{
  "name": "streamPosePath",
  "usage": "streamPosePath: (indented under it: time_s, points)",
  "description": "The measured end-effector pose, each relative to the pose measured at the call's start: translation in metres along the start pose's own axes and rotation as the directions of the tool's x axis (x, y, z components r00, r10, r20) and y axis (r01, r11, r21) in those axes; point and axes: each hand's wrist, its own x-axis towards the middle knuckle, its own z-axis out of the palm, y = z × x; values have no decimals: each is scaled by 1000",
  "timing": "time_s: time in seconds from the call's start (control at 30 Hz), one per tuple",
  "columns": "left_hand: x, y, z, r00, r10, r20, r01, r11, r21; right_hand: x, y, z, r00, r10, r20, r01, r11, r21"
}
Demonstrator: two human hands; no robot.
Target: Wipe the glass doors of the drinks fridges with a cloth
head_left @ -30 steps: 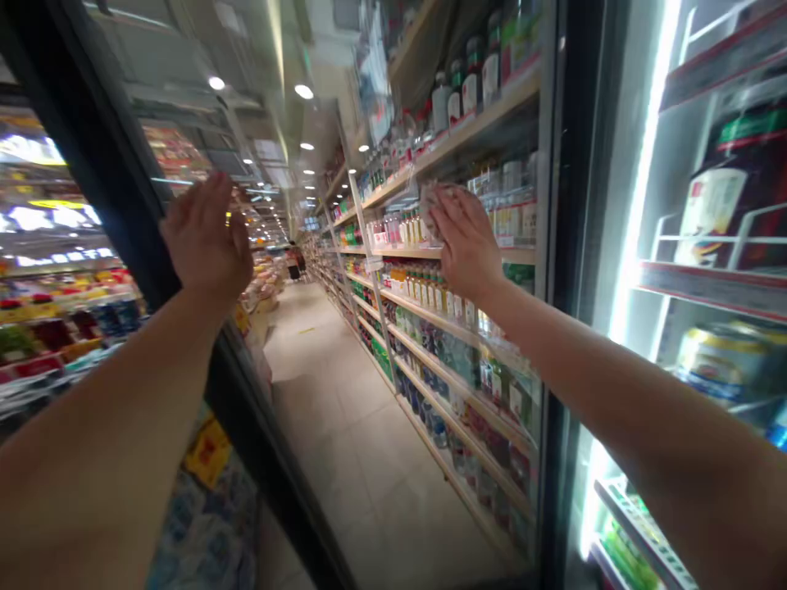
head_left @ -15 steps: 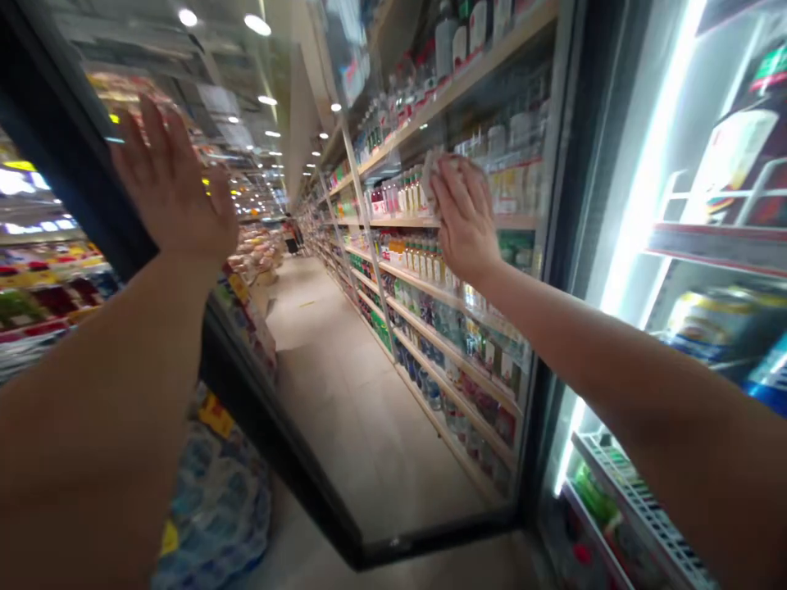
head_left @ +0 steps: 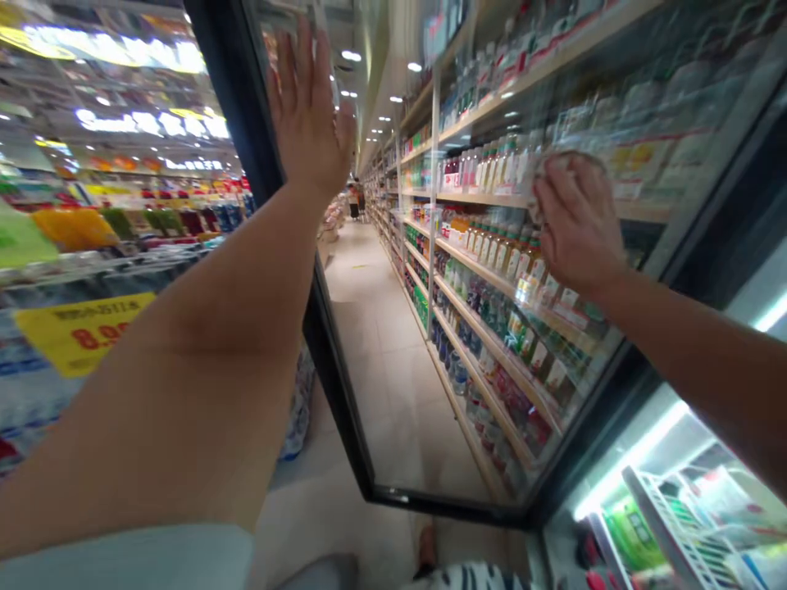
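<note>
A glass door [head_left: 393, 410] with a black frame [head_left: 335, 369] stands swung out in front of me. My left hand [head_left: 309, 123] lies against it near the frame's left side, fingers stretched and spread, holding nothing. Higher on the right part of the pane, my right hand [head_left: 581, 225] presses a crumpled pale cloth [head_left: 537, 197] to the glass. Most of the cloth is hidden under the palm and fingers. Bottles [head_left: 504, 246] on shelves show through the pane behind that hand.
At lower right is the lit cooler interior with a wire rack [head_left: 682, 524] and a green package [head_left: 633, 528]. A yellow price sign [head_left: 79, 332] sits over wrapped bottles on the left. An aisle floor [head_left: 369, 303] runs ahead, with people far off.
My view has turned left, so the door and both hands appear farther right. The right hand still presses the cloth to the glass; the left stays flat by the frame.
</note>
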Motion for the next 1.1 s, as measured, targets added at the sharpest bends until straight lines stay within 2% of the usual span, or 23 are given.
streamPosePath:
  time_s: [0.1,0.2,0.27,0.33,0.4,0.47,0.5,0.57,0.67,0.73,0.8,0.87,0.93,1.03,1.1]
  points:
    - [0,-4,5,1000,29,-4,-29,999,39,6,4,-6,998,-43,52,44,999,-20]
    - [-1,-7,9,998,58,-34,-54,992,111,18,11,-10,998,42,-56,-47,995,-90]
    - [-1,-9,11,996,73,-44,-64,982,176,17,4,-6,990,74,-117,-87,990,-109]
    - [0,-10,12,997,72,-34,-61,966,250,9,-12,0,996,43,-77,-51,993,-110]
    - [0,-10,12,998,66,-21,-57,951,304,6,-25,3,999,-44,30,47,994,-97]
    - [0,-10,10,998,62,-20,-52,946,320,13,-28,1,991,-92,100,100,992,-79]
    - [0,-9,9,998,57,-20,-48,946,319,19,-25,-1,993,-79,91,86,993,-77]
    - [-2,-5,4,999,46,-16,-39,955,293,29,-17,-6,1000,15,-7,-16,997,-74]
    - [-5,1,-3,999,36,7,-37,984,177,22,-13,-2,974,147,-173,-158,986,-53]
    - [-4,2,-3,1000,9,13,-10,995,98,4,-21,5,985,89,-147,-98,994,-55]
    - [-3,-1,1,1000,-21,5,21,998,54,-11,-30,11,998,-48,-37,46,997,-54]
    - [-1,-6,8,1000,-3,-16,4,998,66,-15,-32,11,988,-143,53,145,989,-40]
    - [0,-11,14,996,56,-65,-46,990,137,-8,-27,7,996,-87,33,89,995,-43]
    - [-1,-15,17,989,106,-104,-80,969,232,-3,-17,2,984,130,-125,-137,989,-46]
    - [-2,-14,16,991,102,-87,-79,967,241,-12,-14,2,976,146,-158,-157,986,-54]
